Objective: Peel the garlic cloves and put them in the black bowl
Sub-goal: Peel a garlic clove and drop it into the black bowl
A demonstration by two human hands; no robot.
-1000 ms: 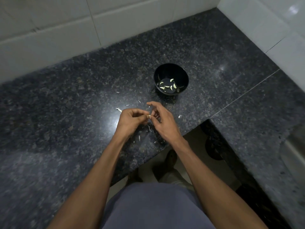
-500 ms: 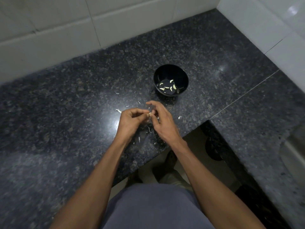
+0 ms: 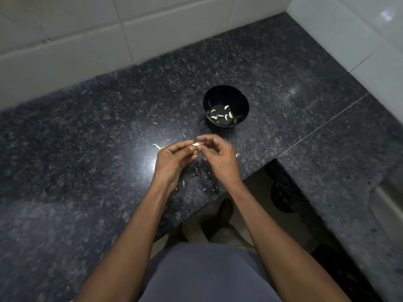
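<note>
Both hands, the left hand (image 3: 174,159) and right hand (image 3: 220,156), are pinching one garlic clove (image 3: 195,144) above the worktop (image 3: 87,149) near the black bowl (image 3: 239,99); peeling it well is probably calling for small tugs at the skin.

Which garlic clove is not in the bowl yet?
The garlic clove pinched between the left hand and right hand; the other cloves lie inside the black bowl.
</note>
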